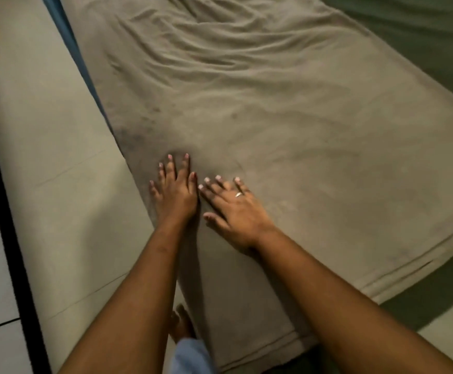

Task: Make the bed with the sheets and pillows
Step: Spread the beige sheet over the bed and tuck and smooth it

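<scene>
A tan sheet (273, 117) lies spread over the bed, folded into layers along its near right edge and wrinkled toward the far end. Under it a dark green sheet (422, 36) shows at the right and far right. My left hand (175, 193) lies flat on the tan sheet near the bed's left edge, fingers straight and spread. My right hand (236, 211), wearing a ring, presses flat on the sheet right beside it, fingers pointing up and left. The two hands nearly touch. No pillows are in view.
A pale floor (44, 130) runs along the bed's left side, with a black strip (1, 211) and light tiles beyond. A thin blue edge (66, 31) shows between bed and floor. My bare foot (182, 325) and a light blue trouser leg stand at the bed's near corner.
</scene>
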Available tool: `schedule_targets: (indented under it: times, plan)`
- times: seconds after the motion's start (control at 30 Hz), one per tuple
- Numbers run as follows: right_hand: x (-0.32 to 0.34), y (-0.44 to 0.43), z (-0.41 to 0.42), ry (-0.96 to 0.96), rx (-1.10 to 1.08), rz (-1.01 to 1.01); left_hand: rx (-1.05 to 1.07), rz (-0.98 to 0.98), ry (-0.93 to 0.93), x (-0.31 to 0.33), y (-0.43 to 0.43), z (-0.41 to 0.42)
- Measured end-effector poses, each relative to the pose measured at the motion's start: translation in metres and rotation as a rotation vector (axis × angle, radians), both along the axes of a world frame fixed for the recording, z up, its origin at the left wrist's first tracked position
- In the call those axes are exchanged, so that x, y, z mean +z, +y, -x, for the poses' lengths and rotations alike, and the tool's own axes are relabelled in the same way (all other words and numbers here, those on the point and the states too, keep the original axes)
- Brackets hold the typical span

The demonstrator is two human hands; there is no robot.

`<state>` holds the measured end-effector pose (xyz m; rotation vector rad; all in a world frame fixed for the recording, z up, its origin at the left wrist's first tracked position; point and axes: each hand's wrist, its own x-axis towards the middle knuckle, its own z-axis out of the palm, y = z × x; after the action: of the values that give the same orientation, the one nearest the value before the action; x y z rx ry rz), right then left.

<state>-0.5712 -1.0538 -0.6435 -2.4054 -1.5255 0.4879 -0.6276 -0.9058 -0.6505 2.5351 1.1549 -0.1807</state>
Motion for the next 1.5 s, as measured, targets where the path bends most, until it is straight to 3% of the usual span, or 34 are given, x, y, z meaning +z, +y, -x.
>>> schedule_targets:
  times: [0.13, 0.23, 0.43, 0.53, 0.63, 0.73, 0.8, 0.97, 1.23, 1.4, 1.5]
  plan:
    - [-0.011, -0.006, -0.064, -0.088, -0.468, 0.061, -0.034, -0.011, -0.043, -0.010, 0.036, -0.020]
    - [-0.018, 0.012, -0.079, -0.124, -0.678, 0.191, -0.057, -0.030, -0.080, -0.012, 0.056, -0.029]
    - [-0.018, 0.184, -0.008, -0.104, -0.727, 0.148, -0.178, -0.046, 0.042, -0.002, 0.152, -0.010]
    - [-0.008, 0.263, 0.018, -0.009, -0.509, 0.144, -0.142, 0.002, 0.137, 0.005, 0.217, 0.000]
    - [0.001, 0.301, 0.005, 0.071, -0.343, 0.044, -0.083, 0.036, 0.113, 0.015, 0.267, 0.004]
    - [-0.005, 0.288, -0.041, 0.018, -0.635, -0.010, -0.113, 0.049, 0.059, 0.021, 0.294, -0.002]
    - [-0.013, 0.258, -0.070, -0.050, -0.881, 0.070, -0.153, 0.058, 0.024, 0.025, 0.301, -0.013]
    - [-0.020, 0.245, -0.085, -0.076, -1.033, 0.233, -0.251, 0.102, -0.002, 0.025, 0.300, -0.043]
    - [-0.031, 0.384, -0.092, -0.099, -0.918, 0.169, -0.341, 0.083, 0.027, 0.002, 0.334, -0.104]
    - [-0.022, 0.418, -0.124, -0.039, -0.523, 0.012, -0.245, 0.028, 0.012, -0.003, 0.368, -0.149]
    - [-0.026, 0.397, -0.157, -0.144, -0.663, -0.005, -0.268, 0.034, 0.032, 0.001, 0.395, -0.172]
